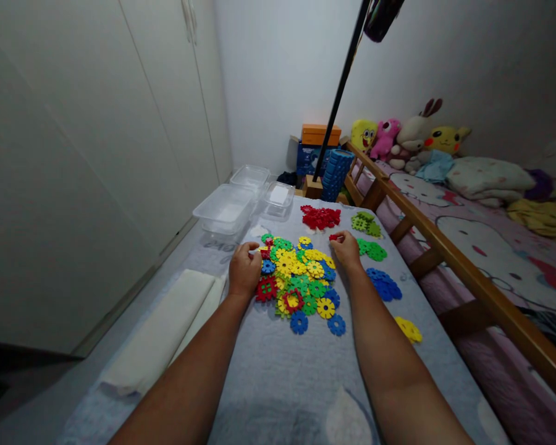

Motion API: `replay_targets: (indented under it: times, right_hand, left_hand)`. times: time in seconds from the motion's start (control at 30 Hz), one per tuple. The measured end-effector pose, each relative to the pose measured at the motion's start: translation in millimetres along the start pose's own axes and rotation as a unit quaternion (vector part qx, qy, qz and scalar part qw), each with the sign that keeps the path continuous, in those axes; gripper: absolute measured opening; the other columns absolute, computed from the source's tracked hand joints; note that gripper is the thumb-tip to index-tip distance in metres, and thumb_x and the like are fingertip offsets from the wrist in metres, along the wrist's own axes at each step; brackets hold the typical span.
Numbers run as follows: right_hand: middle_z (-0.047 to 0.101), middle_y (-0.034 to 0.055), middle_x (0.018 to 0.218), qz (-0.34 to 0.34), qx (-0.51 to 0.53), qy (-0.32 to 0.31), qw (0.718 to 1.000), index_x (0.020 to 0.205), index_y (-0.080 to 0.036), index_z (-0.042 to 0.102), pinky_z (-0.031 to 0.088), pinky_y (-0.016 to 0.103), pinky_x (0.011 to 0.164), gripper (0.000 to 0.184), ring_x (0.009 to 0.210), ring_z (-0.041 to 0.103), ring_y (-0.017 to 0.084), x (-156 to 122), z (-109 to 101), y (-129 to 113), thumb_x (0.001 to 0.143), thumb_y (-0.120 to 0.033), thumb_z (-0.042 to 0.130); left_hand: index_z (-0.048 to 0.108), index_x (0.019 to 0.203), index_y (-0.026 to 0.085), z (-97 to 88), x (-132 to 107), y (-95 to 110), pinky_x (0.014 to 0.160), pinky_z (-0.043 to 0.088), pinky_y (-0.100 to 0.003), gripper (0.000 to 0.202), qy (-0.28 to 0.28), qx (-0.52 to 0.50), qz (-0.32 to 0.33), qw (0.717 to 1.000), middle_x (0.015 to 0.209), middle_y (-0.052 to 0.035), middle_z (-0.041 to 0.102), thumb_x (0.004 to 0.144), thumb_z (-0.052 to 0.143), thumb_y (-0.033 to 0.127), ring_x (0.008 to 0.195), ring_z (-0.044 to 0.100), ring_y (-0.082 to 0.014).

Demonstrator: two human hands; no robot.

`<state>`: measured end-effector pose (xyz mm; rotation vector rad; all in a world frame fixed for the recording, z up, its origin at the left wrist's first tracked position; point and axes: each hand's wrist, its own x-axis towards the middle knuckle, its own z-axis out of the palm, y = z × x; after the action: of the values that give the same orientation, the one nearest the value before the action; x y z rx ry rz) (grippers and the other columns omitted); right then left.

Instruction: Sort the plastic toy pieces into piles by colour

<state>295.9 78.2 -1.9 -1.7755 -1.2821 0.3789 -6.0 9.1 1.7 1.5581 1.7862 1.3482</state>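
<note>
The cloth-covered surface (278,377) bears a multicoloured heap (301,272) between the left fingers (252,246) and right fingers (337,238), red pieces (321,217) beyond them.

Near tablecloth (282,383) passable; disc heap (301,269) midway, tubs (227,208) left, rail (445,243) right

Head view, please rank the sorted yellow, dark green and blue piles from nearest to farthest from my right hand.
From your right hand:
1. Dark green pile, just to its right.
2. Blue pile, right and nearer you.
3. Yellow pile, right, nearest your body.
</note>
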Motion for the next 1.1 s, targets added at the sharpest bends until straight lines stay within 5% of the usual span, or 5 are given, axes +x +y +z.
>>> replay_targets:
  times: [0.2,0.43,0.8,1.1]
  right_hand:
    - [0.068,0.0033,0.075,0.000,-0.062,-0.021,0.998,0.095,-0.017,0.070,0.045,0.027,0.067,0.030,0.070,0.059,0.020,0,7,-8,0.070,-0.026,0.056]
    - [0.077,0.0089,0.104,0.010,-0.056,-0.028,0.998,0.125,-0.016,0.065,0.050,0.030,0.092,0.051,0.098,0.069,0.021,0,13,-7,0.077,-0.016,0.049]
    - [0.069,0.0080,0.129,-0.031,-0.184,-0.105,0.977,0.132,-0.026,0.063,0.037,0.048,0.110,0.057,0.127,0.054,0.030,-8,10,-19,0.079,-0.012,0.049]
    - [0.068,0.0086,0.132,-0.051,-0.177,-0.092,0.979,0.129,-0.025,0.068,0.036,0.047,0.112,0.046,0.130,0.052,0.031,-10,10,-14,0.085,-0.021,0.053]
  left_hand:
    - [0.071,0.100,0.019,0.1,-1,0,0.088,0.052,-0.035,0.027,-0.002,0.009,0.006,1.000,0.097,-0.0069,0.070,0.081,0.053,0.026,0.080,0.065,-0.0201]
    - [0.071,0.100,0.018,0.3,-1,1,0.086,0.052,-0.035,0.028,-0.005,0.012,0.004,1.000,0.097,-0.0065,0.070,0.080,0.054,0.025,0.077,0.063,-0.0192]
    - [0.072,0.100,0.018,-1.7,0,5,0.089,0.052,-0.036,0.029,-0.009,0.001,-0.013,1.000,0.095,-0.0067,0.070,0.079,0.054,0.026,0.079,0.064,-0.0200]
    - [0.070,0.100,0.020,-10.0,1,5,0.092,0.051,-0.036,0.027,-0.009,0.035,-0.002,0.999,0.102,-0.0082,0.072,0.081,0.052,0.024,0.086,0.067,-0.0222]
